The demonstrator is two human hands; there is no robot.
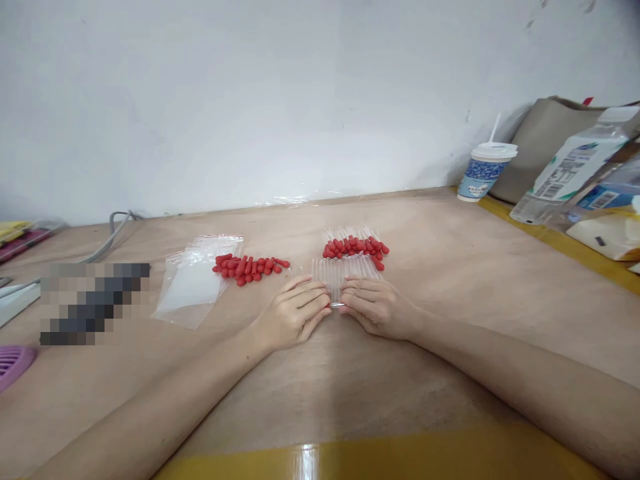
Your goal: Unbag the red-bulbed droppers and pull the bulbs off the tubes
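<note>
My left hand (pixel 296 312) and my right hand (pixel 380 307) face each other just above the table, fingers pinched. A clear thin tube (pixel 337 305) lies crosswise between their fingertips, held at the right end by my right hand. A trace of red shows at my left fingertips, seemingly a rubber dropper bulb mostly hidden by the fingers. Right behind my hands is a row of clear tubes (pixel 336 272), side by side. Beyond it lie several droppers with red bulbs (pixel 353 247), their tubes pointing to the wall. Loose red rubber bulbs (pixel 245 268) are heaped left of them.
Clear zip bags (pixel 195 283) lie beside the loose bulbs. Farther left are a pixelated dark object (pixel 95 305), a grey cable (pixel 107 243) and a purple item (pixel 15 365). At right stand a paper cup (pixel 484 175), a tilted plastic bottle (pixel 565 170) and a grey bag (pixel 530 143).
</note>
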